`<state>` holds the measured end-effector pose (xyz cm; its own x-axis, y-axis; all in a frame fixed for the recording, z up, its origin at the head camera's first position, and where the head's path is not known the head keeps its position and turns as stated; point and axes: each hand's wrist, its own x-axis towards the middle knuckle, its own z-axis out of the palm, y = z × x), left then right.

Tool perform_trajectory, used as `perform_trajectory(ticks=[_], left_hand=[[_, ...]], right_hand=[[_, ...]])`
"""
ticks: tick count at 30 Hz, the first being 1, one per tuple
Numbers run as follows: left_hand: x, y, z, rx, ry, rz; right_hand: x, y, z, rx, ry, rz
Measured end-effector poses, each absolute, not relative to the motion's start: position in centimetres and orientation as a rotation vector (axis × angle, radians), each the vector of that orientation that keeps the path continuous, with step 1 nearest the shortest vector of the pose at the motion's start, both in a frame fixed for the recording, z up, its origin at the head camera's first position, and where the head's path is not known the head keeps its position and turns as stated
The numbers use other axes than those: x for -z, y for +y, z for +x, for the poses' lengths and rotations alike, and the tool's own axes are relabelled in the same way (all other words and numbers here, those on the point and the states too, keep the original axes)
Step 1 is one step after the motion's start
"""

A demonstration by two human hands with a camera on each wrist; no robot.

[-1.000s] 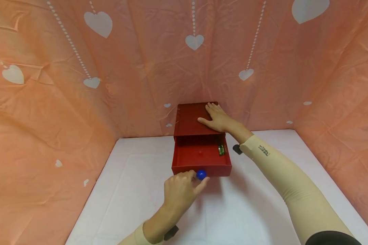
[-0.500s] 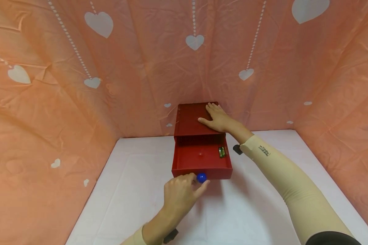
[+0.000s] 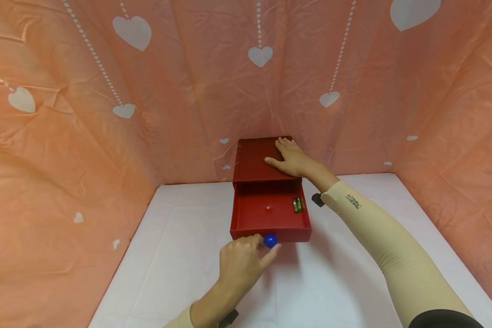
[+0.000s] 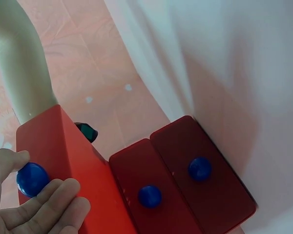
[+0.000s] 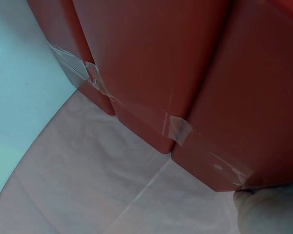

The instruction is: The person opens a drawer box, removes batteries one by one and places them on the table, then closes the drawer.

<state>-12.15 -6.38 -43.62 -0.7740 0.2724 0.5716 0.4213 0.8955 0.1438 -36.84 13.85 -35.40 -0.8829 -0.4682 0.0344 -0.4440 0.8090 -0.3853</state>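
Note:
A red chest of drawers [image 3: 254, 159] stands against the back cloth, its top drawer [image 3: 254, 216] pulled out. Low on that drawer's front is a round blue knob [image 4: 32, 179], which my left hand [image 3: 239, 262] holds between thumb and fingers. Along the drawer's right wall lie small green-and-black cylinders [image 3: 297, 205] that look like batteries. My right hand [image 3: 289, 159] rests flat on the chest's top, fingers spread. In the left wrist view, two lower drawers [image 4: 168, 200] are closed, each with a blue knob. Only part of the right hand shows in the right wrist view.
A white cloth [image 3: 180, 255] covers the table. Orange cloth with white hearts [image 3: 188, 91] hangs at the back and both sides. Clear tape [image 5: 179, 129] spans the seams between the chest's units.
The top drawer has slid slightly farther out toward me, with my left hand moving along on its knob. My right hand has stayed on the chest's top.

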Motion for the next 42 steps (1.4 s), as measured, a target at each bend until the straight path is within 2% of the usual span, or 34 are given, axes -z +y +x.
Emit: perform_trajectory(ticks=[42], left_hand=[[43.96, -6.43, -11.23, 0.396, -2.515, -0.519]], right_hand=[[35.44, 13.91, -36.8, 0.622, 2.926, -0.731]])
